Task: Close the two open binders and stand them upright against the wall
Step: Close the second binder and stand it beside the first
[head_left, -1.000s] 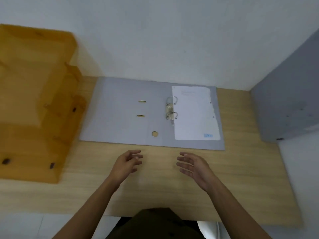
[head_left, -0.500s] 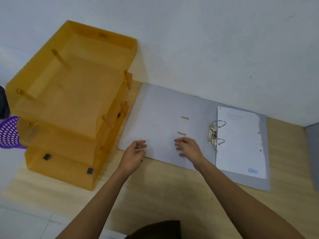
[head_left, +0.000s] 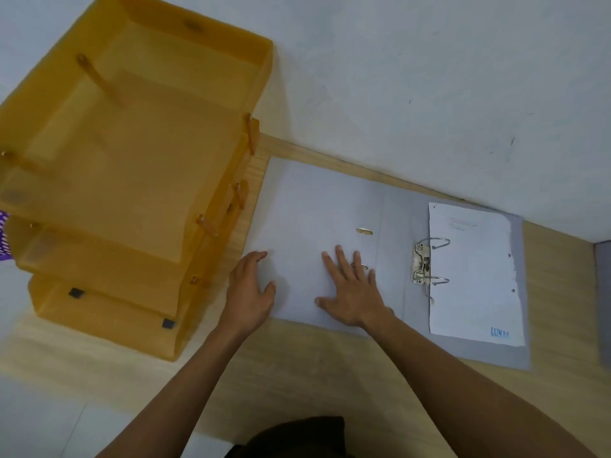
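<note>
Both hands had reached onto the flat-open grey lever-arch binder at centre frame, right hand spread flat on its cover, left hand loosely open at the cover's left edge, apparently ready to fold it shut.

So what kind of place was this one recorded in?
Most likely an office or study desk: an open grey lever-arch binder with a punched sheet lies on a wood-grain desk against a white wall, beside stacked amber letter trays.

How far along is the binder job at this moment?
Done: nothing yet; the grey binder lies open flat, paper on its rings. In hand: left hand at the cover's edge, right hand flat on the cover. Left: closing, standing it against the wall.
</note>
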